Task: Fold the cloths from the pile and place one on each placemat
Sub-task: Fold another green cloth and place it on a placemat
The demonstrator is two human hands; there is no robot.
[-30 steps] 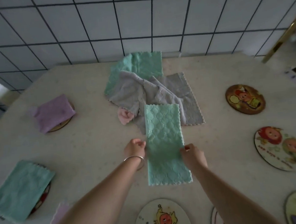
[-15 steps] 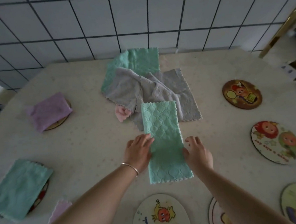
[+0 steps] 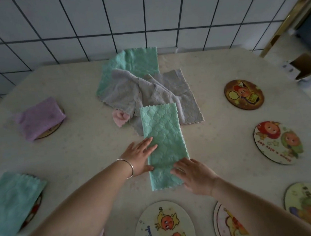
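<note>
A green cloth (image 3: 164,145) lies on the table (image 3: 77,145) as a long folded strip, its far end over the pile (image 3: 148,91).

Both hands are flat with spread fingers: the left hand (image 3: 137,158) presses its left edge, the right hand (image 3: 193,175) its near right corner. I judge one more fold is needed. Two placemats at the left already carry a purple cloth (image 3: 39,118) and a green one (image 3: 12,204); at least five placemats, such as the brown one (image 3: 244,94), are bare.
</note>
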